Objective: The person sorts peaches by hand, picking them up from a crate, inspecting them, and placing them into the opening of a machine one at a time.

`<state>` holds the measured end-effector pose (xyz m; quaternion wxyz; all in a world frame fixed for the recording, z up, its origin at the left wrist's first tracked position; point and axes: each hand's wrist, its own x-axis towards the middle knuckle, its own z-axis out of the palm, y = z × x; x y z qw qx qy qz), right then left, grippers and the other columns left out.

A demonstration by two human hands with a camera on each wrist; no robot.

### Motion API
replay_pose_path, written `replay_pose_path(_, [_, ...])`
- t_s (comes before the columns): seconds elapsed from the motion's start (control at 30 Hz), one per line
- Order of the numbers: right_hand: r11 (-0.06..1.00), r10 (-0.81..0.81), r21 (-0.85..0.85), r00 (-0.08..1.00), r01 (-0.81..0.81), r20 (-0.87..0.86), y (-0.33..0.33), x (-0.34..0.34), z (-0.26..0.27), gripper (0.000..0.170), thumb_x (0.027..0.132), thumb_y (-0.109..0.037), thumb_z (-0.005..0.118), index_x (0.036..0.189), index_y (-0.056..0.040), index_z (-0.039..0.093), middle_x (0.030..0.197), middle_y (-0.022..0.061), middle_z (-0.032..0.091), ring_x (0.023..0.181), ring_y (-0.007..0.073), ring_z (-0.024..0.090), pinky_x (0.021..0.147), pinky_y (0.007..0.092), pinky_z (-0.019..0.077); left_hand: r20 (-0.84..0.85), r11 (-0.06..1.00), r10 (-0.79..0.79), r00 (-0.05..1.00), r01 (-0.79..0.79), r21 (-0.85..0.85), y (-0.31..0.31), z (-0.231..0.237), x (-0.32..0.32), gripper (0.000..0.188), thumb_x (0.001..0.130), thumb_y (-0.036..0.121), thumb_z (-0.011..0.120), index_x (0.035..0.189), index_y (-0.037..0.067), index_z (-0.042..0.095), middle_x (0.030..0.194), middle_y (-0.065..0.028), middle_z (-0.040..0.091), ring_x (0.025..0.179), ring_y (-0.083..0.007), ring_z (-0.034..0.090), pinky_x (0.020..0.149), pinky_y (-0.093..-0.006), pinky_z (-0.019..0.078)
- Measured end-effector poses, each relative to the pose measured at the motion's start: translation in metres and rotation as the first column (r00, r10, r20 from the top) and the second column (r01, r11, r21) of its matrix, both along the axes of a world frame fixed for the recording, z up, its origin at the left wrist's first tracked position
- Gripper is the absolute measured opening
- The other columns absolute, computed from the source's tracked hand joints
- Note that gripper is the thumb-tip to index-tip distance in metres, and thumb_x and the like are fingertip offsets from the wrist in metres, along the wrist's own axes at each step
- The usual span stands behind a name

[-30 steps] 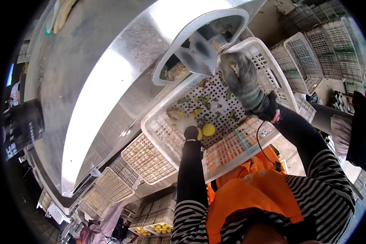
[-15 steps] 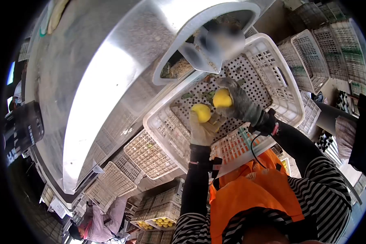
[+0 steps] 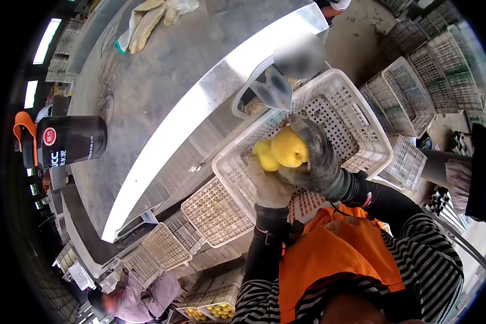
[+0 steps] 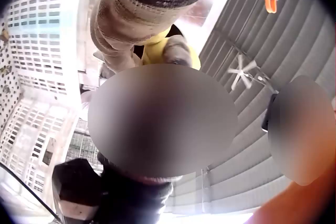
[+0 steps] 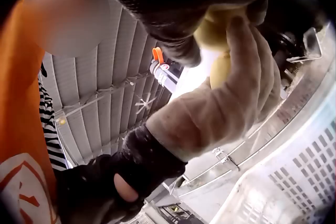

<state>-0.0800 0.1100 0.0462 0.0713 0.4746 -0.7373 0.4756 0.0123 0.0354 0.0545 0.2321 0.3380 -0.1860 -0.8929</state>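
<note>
My left hand (image 3: 270, 188), in a pale work glove, grips a smooth yellow fruit (image 3: 264, 155) above the near part of a white plastic crate (image 3: 380, 148). Beside it, my right hand (image 3: 319, 156), in a dark grey glove, has its fingers curled round a larger-looking yellow fruit (image 3: 289, 147) with a small dark dimple. The two fruits overlap in the head view, and the hands meet below them. In the right wrist view, the pale glove (image 5: 215, 111) cups the lower fruit (image 5: 220, 70), under the dark glove (image 5: 194, 8).
A metal table (image 3: 162, 102) curves along the left, with a chute (image 3: 272, 92) over the crate. On it are a black bottle (image 3: 73, 139) and a pair of gloves (image 3: 151, 19). More crates (image 3: 216, 210) stand below the table edge and at right.
My hands have come from inside the crate, first apart and then each with a fruit, to close together above it. The head view has shifted, showing more of the table and bottle.
</note>
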Motion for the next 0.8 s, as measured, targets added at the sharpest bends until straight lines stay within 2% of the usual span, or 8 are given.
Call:
replay_pose_path(0.2, [0.997,-0.07,0.011,0.987,0.073,-0.146,-0.053,-0.069,-0.002,0.086,0.072,-0.04,0.077,0.136,-0.0025,0.034,0.121,0.0206,0.052,0.11,0.0395,0.054,0.094,0.0482,0.045,-0.12,0.988,-0.105,0.987,0.089,-0.128,-0.024,-0.029,0.003,0.065,0.088,0.062,0.053,0.126,0.01,0.045,0.105,-0.0088,0.059,0.076,-0.0171,0.057,0.062,-0.0319,0.0483])
replay_pose_path(0.4, [0.978,-0.175,-0.013,0.796,0.206,-0.579,-0.13,-0.122,-0.124,0.077,0.074,-0.031,0.075,0.134,-0.0034,0.036,0.126,0.0203,0.048,0.11,0.037,0.055,0.085,0.0459,0.0498,-0.169,0.966,-0.141,0.975,0.099,-0.239,-0.032,-0.057,0.011,0.061,0.094,0.049,0.052,0.14,0.013,0.034,0.115,-0.0115,0.055,0.09,-0.0233,0.061,0.076,-0.0412,0.0557])
replay_pose_path(0.43, [0.92,-0.014,0.357,0.924,0.161,-0.382,-0.135,-0.12,-0.074,0.077,0.073,-0.03,0.076,0.134,-0.0032,0.036,0.128,0.021,0.047,0.111,0.0367,0.054,0.084,0.0458,0.0501,-0.168,0.966,-0.137,0.976,0.094,-0.241,-0.034,-0.053,0.008,0.061,0.094,0.049,0.052,0.14,0.013,0.034,0.115,-0.0115,0.055,0.09,-0.0233,0.061,0.076,-0.0412,0.0557])
replay_pose_path(0.5, [0.322,0.018,0.944,0.998,-0.068,0.066,-0.143,-0.115,0.034,0.078,0.072,-0.027,0.079,0.133,-0.0028,0.037,0.13,0.0225,0.045,0.112,0.0362,0.054,0.081,0.0457,0.0509,-0.268,0.996,0.01,0.964,-0.033,-0.082,-0.034,-0.041,-0.002,0.059,0.096,0.04,0.052,0.143,0.014,0.03,0.122,-0.0127,0.052,0.1,-0.025,0.061,0.085,-0.0449,0.0552])
replay_pose_path(0.53, [0.325,0.017,0.943,0.998,-0.067,0.065,-0.129,-0.107,0.031,0.078,0.072,-0.027,0.079,0.133,-0.0028,0.037,0.13,0.0225,0.045,0.112,0.0362,0.054,0.081,0.0457,0.0509,-0.269,0.996,0.007,0.963,-0.031,-0.085,-0.036,-0.039,-0.003,0.059,0.096,0.04,0.052,0.143,0.014,0.03,0.122,-0.0127,0.052,0.1,-0.025,0.061,0.085,-0.0449,0.0552])
replay_pose_path(0.6, [0.997,0.036,0.078,0.977,-0.02,-0.21,-0.086,-0.089,0.022,0.079,0.073,-0.027,0.079,0.135,-0.0011,0.037,0.134,0.0239,0.044,0.116,0.0375,0.053,0.087,0.0465,0.049,-0.287,1.0,-0.005,0.958,0.006,0.001,-0.043,-0.033,-0.006,0.055,0.096,0.034,0.053,0.142,0.01,0.032,0.124,-0.014,0.052,0.104,-0.0256,0.06,0.085,-0.041,0.0546])
replay_pose_path(0.67, [0.946,0.228,-0.247,0.972,-0.209,0.051,-0.052,-0.055,0.027,0.083,0.074,-0.03,0.079,0.137,0.0,0.034,0.136,0.0252,0.042,0.12,0.0386,0.05,0.096,0.0465,0.0449,-0.306,0.986,-0.041,0.951,-0.011,-0.169,-0.04,-0.017,-0.006,0.055,0.097,0.032,0.052,0.141,0.007,0.033,0.124,-0.0141,0.052,0.106,-0.0256,0.059,0.088,-0.0398,0.0535])
replay_pose_path(0.8, [0.997,0.072,0.008,0.997,-0.072,0.038,-0.032,-0.014,-0.003,0.094,0.073,-0.032,0.079,0.142,0.0003,0.025,0.137,0.0247,0.041,0.124,0.0394,0.046,0.105,0.0473,0.0377,-0.199,0.921,-0.069,0.977,-0.014,-0.39,-0.017,-0.004,-0.011,0.051,0.097,0.023,0.051,0.138,-0.004,0.037,0.12,-0.0129,0.056,0.113,-0.0235,0.055,0.099,-0.0368,0.0452])
